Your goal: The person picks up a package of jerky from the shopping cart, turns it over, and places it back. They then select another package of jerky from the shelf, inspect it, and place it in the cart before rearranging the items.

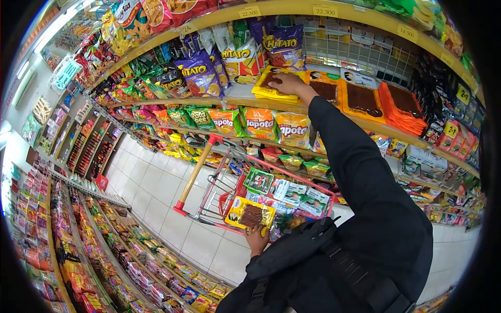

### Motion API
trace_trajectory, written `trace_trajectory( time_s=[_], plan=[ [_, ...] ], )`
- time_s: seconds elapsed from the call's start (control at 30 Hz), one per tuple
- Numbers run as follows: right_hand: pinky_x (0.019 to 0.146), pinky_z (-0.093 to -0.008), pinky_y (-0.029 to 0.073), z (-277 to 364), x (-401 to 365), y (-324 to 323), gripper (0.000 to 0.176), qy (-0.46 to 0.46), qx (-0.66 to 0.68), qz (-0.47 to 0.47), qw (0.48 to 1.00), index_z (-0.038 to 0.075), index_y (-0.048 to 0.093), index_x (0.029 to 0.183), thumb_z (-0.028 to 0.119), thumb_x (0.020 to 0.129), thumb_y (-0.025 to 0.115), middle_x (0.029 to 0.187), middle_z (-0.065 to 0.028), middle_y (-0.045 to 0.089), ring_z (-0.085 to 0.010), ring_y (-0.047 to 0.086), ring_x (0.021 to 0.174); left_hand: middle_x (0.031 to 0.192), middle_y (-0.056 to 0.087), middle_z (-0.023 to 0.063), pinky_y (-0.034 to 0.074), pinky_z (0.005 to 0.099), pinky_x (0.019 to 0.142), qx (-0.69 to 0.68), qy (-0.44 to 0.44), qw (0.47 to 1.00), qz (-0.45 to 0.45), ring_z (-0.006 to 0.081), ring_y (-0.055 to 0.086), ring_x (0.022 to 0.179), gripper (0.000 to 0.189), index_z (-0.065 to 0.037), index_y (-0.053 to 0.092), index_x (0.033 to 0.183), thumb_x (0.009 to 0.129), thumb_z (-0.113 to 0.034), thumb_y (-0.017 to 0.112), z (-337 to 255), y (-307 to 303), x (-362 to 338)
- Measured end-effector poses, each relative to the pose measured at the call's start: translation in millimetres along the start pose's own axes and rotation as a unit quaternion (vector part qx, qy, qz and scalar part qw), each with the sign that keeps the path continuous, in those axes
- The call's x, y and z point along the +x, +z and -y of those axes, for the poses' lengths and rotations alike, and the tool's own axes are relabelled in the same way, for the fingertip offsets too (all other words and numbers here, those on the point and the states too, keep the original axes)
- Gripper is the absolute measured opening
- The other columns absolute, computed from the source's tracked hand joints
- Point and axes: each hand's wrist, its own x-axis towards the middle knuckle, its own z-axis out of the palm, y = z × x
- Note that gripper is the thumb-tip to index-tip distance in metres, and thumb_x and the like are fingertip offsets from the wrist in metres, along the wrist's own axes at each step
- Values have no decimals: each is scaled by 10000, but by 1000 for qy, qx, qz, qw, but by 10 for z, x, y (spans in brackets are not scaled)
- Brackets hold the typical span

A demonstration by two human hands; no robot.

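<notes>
My left hand [257,240] grips the lower edge of a yellow snack pack [249,213], whose brown stick-like contents show through a clear window. That pack is over the shopping cart [215,180], close to my body. On the shelf, my right hand [290,85] lies on top of a stack of similar yellow packs [269,95], fingers stretched over the top one. Whether those fingertips pinch it is hard to see. Right beside this stack are orange-yellow packs [324,89] and a pile of orange-red packs [404,107] with brown contents.
Purple Chitato bags [200,77] stand left of the stack. Japota bags [259,123] fill the shelf below. Green and white packs [300,195] lie in the cart. A yellow price rail [282,9] runs overhead. Tiled floor [162,180] separates this shelf from the snack racks [130,250] opposite.
</notes>
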Motion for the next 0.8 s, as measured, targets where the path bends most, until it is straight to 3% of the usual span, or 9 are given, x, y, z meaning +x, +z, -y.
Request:
trace_trajectory(
  time_s=[0.43, 0.53, 0.63, 0.7, 0.77, 0.8],
  plan=[
    [1136, -447, 272, 2, -7, 63, 775, 11, -44, -36, 998, 160, 416, 1447, 705, 900, 353, 1514, -94, 365, -352, 350, 1366, 1068, 668, 13, 255, 516, 1056, 1, -4, 1000, -6, 265, 549, 1072, 280, -159, 717, 1009, 842, -363, 623, -19, -9, -18],
    [1150, -457, 234, 39, -75, 104, 686, 4, -32, -116, 993, 138, 478, 1403, 632, 937, 381, 1481, -112, 413, -351, 352, 1366, 1067, 667, 11, 256, 516, 1058, -1, -2, 1000, -7, 265, 549, 1076, 277, -156, 711, 1009, 832, -352, 629, -12, -6, -18],
    [1080, -448, 336, 165, -398, 10, 533, -106, -35, -326, 939, 80, 598, 1253, 506, 961, 464, 1332, -138, 557, -339, 482, 1253, 1078, 659, 19, 256, 521, 1061, -4, 3, 1000, -8, 272, 548, 1078, 282, -153, 701, 1012, 818, -347, 635, 29, 27, -41],
    [938, -437, 438, 467, -995, -11, 395, -232, 159, -377, 883, 37, 650, 1075, 393, 962, 522, 1111, -152, 648, -333, 587, 1064, 1092, 650, 34, 263, 533, 1058, -9, -2, 1000, -5, 287, 546, 1079, 297, -150, 693, 1018, 805, -350, 640, 55, 61, -30],
    [790, -414, 486, 464, -1669, 534, 325, -265, 179, -236, 918, 22, 640, 1046, 319, 947, 551, 1017, -159, 664, -340, 617, 923, 1123, 633, 53, 273, 558, 1049, -14, -7, 1000, -18, 312, 536, 1102, 328, -147, 685, 1030, 785, -361, 647, 116, 149, -52],
    [798, -419, 485, 454, -1986, 849, 296, -238, 155, -44, 958, 55, 645, 1073, 303, 945, 548, 1003, -168, 654, -346, 613, 937, 1160, 611, 90, 281, 578, 1049, -20, -15, 999, -21, 357, 518, 1131, 358, -142, 682, 1037, 774, -383, 649, 178, 258, -74]
  ],
)
